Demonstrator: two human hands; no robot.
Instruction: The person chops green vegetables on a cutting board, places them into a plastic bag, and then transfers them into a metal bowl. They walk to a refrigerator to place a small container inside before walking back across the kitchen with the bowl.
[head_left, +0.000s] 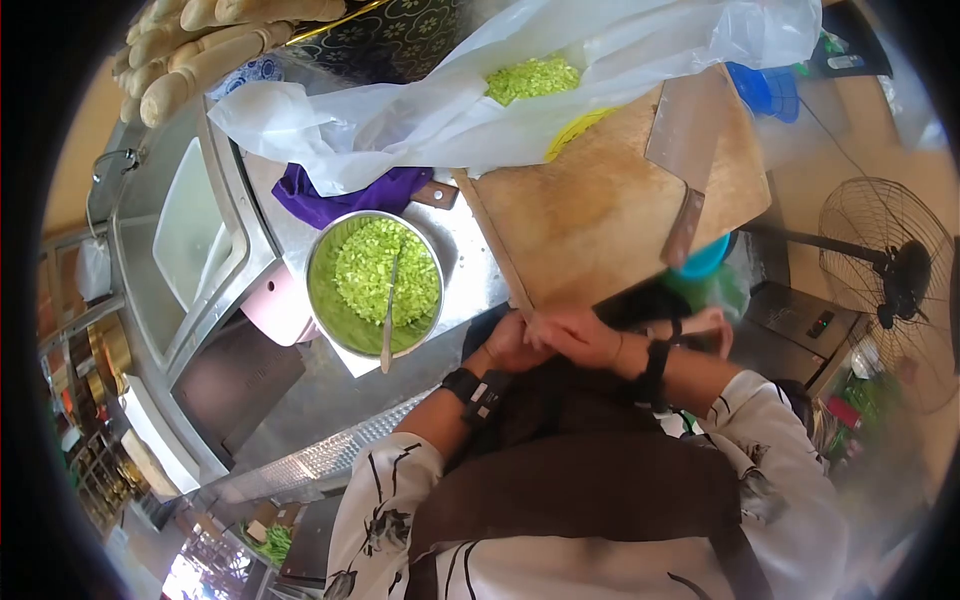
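Note:
My left hand point(510, 345) and my right hand point(583, 337) meet in front of my apron, at the near corner of the wooden cutting board point(575, 220). Both are closed with fingertips drawn together; anything between them is too small or hidden to make out. On the board's right side lies a cleaver point(686, 140), its wooden handle towards me. Left of my hands stands a steel bowl point(318, 335) of finely chopped green vegetable point(375, 270), with a spoon point(389, 320) resting in it.
A plastic sheet point(400, 125) behind the board bears more chopped green point(532, 80). A purple cloth point(340, 200) and a wooden handle point(436, 194) lie by the bowl. The sink point(185, 240) is left, a fan point(895, 275) right. Another person's hand point(706, 325) shows beside my right forearm.

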